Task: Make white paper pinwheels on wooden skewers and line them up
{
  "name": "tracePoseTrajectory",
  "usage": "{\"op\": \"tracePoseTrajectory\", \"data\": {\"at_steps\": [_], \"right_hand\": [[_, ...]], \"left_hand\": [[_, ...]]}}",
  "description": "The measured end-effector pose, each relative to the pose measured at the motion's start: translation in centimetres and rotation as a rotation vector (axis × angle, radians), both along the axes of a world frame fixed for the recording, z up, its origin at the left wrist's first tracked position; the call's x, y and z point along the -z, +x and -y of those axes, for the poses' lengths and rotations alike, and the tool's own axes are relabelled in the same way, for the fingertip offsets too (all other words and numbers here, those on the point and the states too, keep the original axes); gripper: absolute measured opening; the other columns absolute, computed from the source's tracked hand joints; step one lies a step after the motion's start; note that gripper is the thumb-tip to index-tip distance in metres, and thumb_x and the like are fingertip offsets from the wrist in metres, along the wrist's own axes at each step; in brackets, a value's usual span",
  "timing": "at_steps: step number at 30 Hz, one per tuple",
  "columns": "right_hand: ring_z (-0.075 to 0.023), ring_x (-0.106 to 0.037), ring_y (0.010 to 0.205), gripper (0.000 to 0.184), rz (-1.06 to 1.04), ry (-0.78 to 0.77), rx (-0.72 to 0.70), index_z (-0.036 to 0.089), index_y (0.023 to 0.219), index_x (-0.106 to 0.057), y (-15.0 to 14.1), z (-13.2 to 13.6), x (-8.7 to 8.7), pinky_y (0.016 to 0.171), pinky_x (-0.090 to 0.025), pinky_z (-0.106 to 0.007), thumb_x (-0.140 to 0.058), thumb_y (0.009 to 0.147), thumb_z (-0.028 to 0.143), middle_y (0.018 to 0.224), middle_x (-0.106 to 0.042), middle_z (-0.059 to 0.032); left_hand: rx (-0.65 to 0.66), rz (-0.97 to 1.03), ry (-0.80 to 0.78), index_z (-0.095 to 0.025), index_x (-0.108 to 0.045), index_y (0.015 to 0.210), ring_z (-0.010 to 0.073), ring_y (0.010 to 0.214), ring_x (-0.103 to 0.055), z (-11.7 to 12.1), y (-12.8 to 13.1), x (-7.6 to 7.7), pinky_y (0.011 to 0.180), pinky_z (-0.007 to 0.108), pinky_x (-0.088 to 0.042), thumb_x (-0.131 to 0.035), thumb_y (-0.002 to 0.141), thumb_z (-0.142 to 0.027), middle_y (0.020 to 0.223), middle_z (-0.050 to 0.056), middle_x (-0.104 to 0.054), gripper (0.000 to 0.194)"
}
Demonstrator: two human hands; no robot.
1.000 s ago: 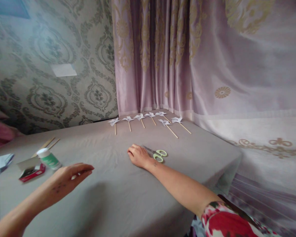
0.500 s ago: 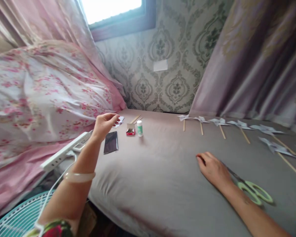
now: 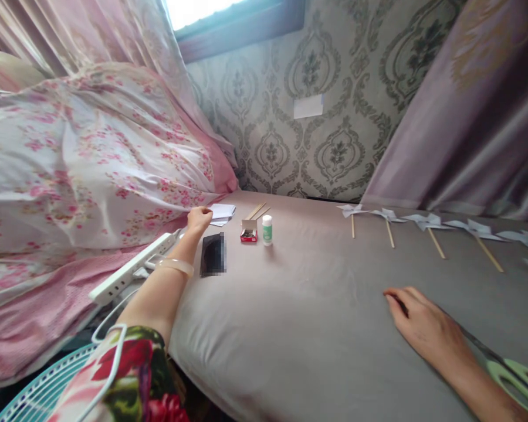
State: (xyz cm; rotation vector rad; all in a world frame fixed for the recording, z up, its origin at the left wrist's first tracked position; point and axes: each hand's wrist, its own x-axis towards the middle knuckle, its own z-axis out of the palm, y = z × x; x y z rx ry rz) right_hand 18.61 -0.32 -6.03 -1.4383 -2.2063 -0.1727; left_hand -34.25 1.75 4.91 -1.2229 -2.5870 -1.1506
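Observation:
My left hand [image 3: 199, 220] reaches far across the grey sheet [image 3: 290, 305] and its curled fingers touch a small stack of white paper sheets [image 3: 222, 213] near the pink bedding. Whether it grips the paper is hidden. A dark phone [image 3: 212, 254] lies just right of that wrist. My right hand [image 3: 425, 328] rests flat on the sheet, fingers stretched out, holding nothing. Green-handled scissors [image 3: 513, 375] lie just behind its wrist.
A small red and white box [image 3: 249, 231], a white glue bottle with green label [image 3: 267, 230] and wooden sticks [image 3: 257, 210] sit by the paper. A row of paper pinwheels on sticks [image 3: 426, 225] lines the curtain side. A white power strip [image 3: 134, 266] and a fan grille [image 3: 35, 392] are at left.
My view has swung left from the curtain corner toward the bedding. My left hand has stretched forward past the phone to the paper stack. My right hand has stayed flat by the scissors.

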Motion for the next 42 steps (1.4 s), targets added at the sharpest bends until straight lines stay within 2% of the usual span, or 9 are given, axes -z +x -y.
{"op": "tracePoseTrajectory", "data": {"at_steps": [9, 15, 22, 27, 36, 42], "right_hand": [[-0.0213, -0.066, 0.074, 0.028, -0.011, -0.016, 0.063, 0.025, 0.091, -0.059, -0.3, 0.2, -0.2, 0.067, -0.047, -0.034, -0.035, 0.088, 0.037, 0.091, -0.067, -0.005], [-0.021, -0.065, 0.07, 0.025, -0.021, -0.015, 0.106, 0.027, 0.089, -0.058, -0.6, 0.4, -0.3, 0.062, -0.047, -0.033, -0.037, 0.085, 0.04, 0.089, -0.067, -0.0039], [-0.0224, -0.066, 0.073, 0.025, -0.036, -0.035, 0.113, 0.028, 0.089, -0.057, -0.6, 0.4, -0.2, 0.064, -0.047, -0.035, -0.037, 0.085, 0.041, 0.09, -0.067, -0.0042], [-0.0221, -0.065, 0.075, 0.027, -0.033, -0.022, 0.083, 0.025, 0.09, -0.058, -0.6, 0.4, -0.4, 0.066, -0.047, -0.034, -0.036, 0.085, 0.04, 0.09, -0.067, -0.0057], [-0.0217, -0.065, 0.078, 0.032, 0.0, -0.039, 0.077, 0.023, 0.094, -0.058, -0.2, 0.3, 0.0, 0.068, -0.046, -0.033, -0.033, 0.089, 0.044, 0.092, -0.067, -0.0057], [-0.0213, -0.066, 0.078, 0.033, -0.009, -0.033, 0.067, 0.024, 0.093, -0.058, -0.1, 0.1, 0.2, 0.069, -0.046, -0.033, -0.034, 0.089, 0.045, 0.091, -0.066, -0.005]], "left_hand": [[0.025, -0.071, -0.22, -0.011, -0.073, 0.092, 0.0281, 0.096, -0.065, -5.9, -3.4, 0.8, 0.083, 0.031, -0.047, -0.061, 0.065, -0.015, 0.097, 0.016, -0.072, 0.03], [0.039, -0.13, -0.384, -0.007, -0.071, 0.088, 0.0316, 0.097, -0.064, -8.5, -4.5, 1.8, 0.08, 0.034, -0.048, -0.067, 0.061, -0.018, 0.096, 0.022, -0.07, 0.029], [0.061, -0.222, -0.535, -0.007, -0.07, 0.086, 0.0343, 0.092, -0.065, -10.3, -5.2, 1.5, 0.073, 0.033, -0.05, -0.073, 0.055, -0.029, 0.092, 0.022, -0.07, 0.038], [0.065, -0.286, -0.608, -0.008, -0.07, 0.086, 0.0338, 0.091, -0.066, -11.4, -5.5, 1.3, 0.071, 0.031, -0.051, -0.074, 0.052, -0.028, 0.09, 0.021, -0.071, 0.04], [0.07, -0.373, -0.69, -0.008, -0.069, 0.095, 0.0352, 0.094, -0.065, -12.0, -5.8, 1.2, 0.074, 0.032, -0.052, -0.074, 0.053, -0.025, 0.1, 0.023, -0.069, 0.046], [0.068, -0.395, -0.711, -0.007, -0.069, 0.095, 0.0337, 0.089, -0.066, -12.2, -5.8, 1.3, 0.072, 0.032, -0.052, -0.073, 0.053, -0.026, 0.095, 0.022, -0.07, 0.047]]}}
